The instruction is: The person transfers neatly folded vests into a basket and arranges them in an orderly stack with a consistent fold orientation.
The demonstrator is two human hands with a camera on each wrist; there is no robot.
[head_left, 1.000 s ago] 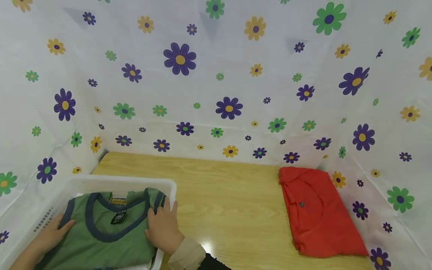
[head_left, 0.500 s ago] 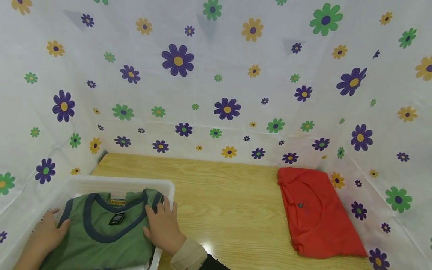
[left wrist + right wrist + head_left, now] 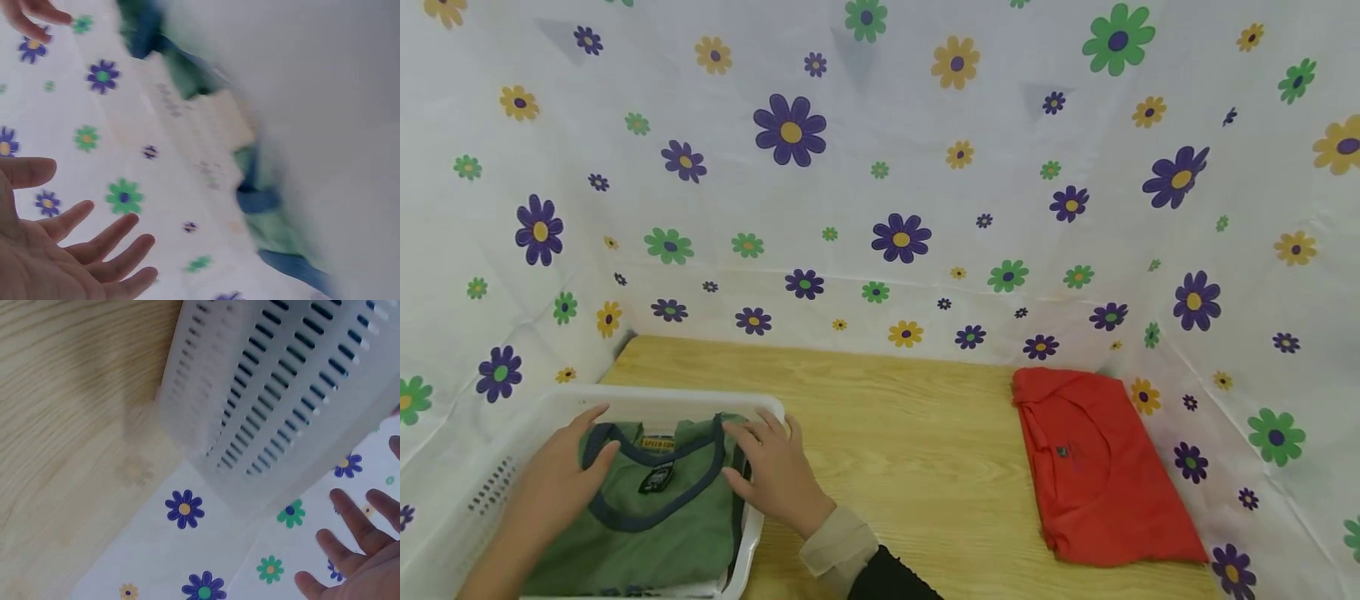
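While a green shirt (image 3: 647,554) lies in a basket (image 3: 677,396), both hands (image 3: 550,483) (image 3: 781,475) hover above, fingers spread.

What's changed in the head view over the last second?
The left hand came away from the green shirt, moving right and forward, fingers open; the right hand shifted slightly forward by the basket, also open. Neither grips anything now. The green shirt in the basket and red shirt on the table look unmoved.
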